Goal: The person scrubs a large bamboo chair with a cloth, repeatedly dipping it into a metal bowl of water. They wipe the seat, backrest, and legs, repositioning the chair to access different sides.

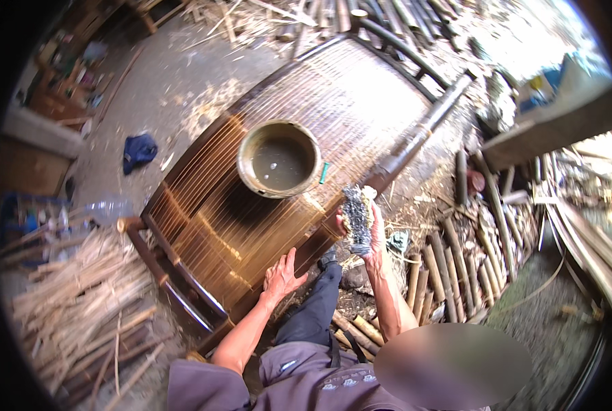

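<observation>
My right hand (pixel 377 236) is closed around a grey, shaggy scouring pad (pixel 357 214), held up just off the near edge of a low bamboo bench (pixel 203 205). Some pale yellowish material shows along the pad's edge. Flat on the bench's near rail lies my left hand (pixel 283 277), its fingers apart and nothing in them. On the slats beyond both hands stands a round basin (pixel 246 179) of cloudy water with small white bits in it. A small green strip (pixel 324 172) lies just right of the basin. The slats look wet and shiny.
Cut bamboo poles (pixel 450 274) lie on the ground to the right, near a concrete beam (pixel 559 130). Split bamboo strips (pixel 80 294) are heaped at the left. A dark blue cloth (pixel 139 152) and a clear plastic bottle (pixel 107 207) lie on the floor beyond the bench's left side.
</observation>
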Demonstrator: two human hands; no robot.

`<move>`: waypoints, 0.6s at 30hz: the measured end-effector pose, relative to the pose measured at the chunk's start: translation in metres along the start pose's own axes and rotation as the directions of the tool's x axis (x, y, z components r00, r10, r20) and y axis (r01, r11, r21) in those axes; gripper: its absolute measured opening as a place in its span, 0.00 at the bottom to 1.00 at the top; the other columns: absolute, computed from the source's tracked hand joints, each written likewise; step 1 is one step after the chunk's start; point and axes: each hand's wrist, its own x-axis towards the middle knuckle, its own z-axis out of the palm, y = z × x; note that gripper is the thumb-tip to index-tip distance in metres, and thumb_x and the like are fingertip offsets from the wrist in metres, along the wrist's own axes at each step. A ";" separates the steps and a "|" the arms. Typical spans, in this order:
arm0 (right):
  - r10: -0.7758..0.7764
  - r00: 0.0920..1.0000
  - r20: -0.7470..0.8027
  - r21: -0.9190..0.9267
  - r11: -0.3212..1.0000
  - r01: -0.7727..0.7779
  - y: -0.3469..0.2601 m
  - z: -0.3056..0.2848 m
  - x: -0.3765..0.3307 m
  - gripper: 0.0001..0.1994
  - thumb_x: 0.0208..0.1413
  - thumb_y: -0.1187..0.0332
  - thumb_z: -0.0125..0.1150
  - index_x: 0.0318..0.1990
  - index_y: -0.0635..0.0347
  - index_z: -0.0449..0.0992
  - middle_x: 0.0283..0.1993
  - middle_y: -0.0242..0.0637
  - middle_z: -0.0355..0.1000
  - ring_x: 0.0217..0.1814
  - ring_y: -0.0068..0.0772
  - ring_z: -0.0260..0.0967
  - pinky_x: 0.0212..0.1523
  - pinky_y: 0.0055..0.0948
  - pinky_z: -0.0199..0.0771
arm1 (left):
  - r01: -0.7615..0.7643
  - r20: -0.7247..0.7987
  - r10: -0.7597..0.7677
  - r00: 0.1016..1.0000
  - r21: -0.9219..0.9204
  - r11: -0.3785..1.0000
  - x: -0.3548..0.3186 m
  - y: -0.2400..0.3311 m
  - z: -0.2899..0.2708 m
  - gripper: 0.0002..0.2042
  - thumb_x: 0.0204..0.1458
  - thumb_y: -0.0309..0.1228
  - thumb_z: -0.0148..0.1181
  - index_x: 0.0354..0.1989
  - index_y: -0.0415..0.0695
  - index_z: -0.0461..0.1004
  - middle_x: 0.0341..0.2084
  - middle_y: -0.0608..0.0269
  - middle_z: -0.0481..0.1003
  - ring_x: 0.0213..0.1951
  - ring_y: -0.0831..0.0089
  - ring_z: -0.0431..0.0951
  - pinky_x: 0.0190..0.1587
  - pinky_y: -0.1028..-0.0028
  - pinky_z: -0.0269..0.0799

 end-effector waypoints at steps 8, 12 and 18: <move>-0.147 0.959 -0.242 -0.598 0.801 -0.028 -0.082 0.039 0.058 0.22 0.61 0.44 0.53 0.50 0.52 0.72 0.31 0.33 0.75 0.21 0.27 0.70 0.13 0.20 0.62 | 0.019 0.022 -0.018 1.000 -0.030 0.999 0.001 -0.002 -0.007 0.44 0.45 0.53 0.64 0.68 0.47 0.53 0.48 0.47 0.70 0.48 0.49 0.75 0.46 0.51 0.72; -0.186 0.959 0.212 -0.975 0.031 0.222 -0.096 0.080 0.110 0.19 0.64 0.52 0.52 0.52 0.57 0.71 0.34 0.32 0.72 0.30 0.24 0.70 0.24 0.24 0.67 | 0.220 -0.135 -0.264 0.955 -0.275 0.936 0.013 0.031 0.007 0.32 0.50 0.55 0.57 0.60 0.48 0.66 0.47 0.49 0.73 0.49 0.49 0.73 0.54 0.50 0.65; 0.337 0.852 0.401 -0.645 -0.556 0.524 -0.014 0.048 0.290 0.14 0.62 0.59 0.56 0.52 0.51 0.72 0.25 0.40 0.70 0.28 0.43 0.70 0.32 0.37 0.71 | 0.678 -0.650 -0.624 0.435 -0.220 0.701 0.047 0.052 0.033 0.16 0.55 0.48 0.57 0.24 0.51 0.78 0.21 0.61 0.77 0.30 0.62 0.77 0.42 0.59 0.69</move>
